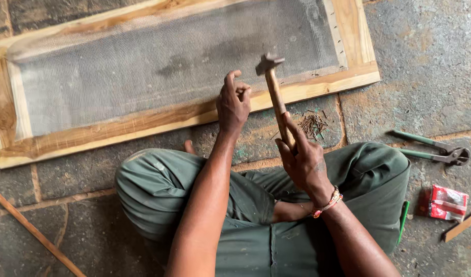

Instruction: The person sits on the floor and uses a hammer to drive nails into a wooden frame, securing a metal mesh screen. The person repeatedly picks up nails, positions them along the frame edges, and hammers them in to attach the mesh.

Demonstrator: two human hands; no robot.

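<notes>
Red packet lies right, perhaps foil, below pincers.

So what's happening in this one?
A person sits cross-legged on a stone floor at a wooden frame covered with wire mesh. The right hand holds a hammer raised over the frame's near rail, where the left hand pinches something too small to make out. Loose nails and pincers lie nearby.

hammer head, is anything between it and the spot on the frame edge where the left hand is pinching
Nothing visible. The hammer, held in the right hand, hangs raised just right of the left hand at the wooden frame; only the left fingers are close.
</notes>
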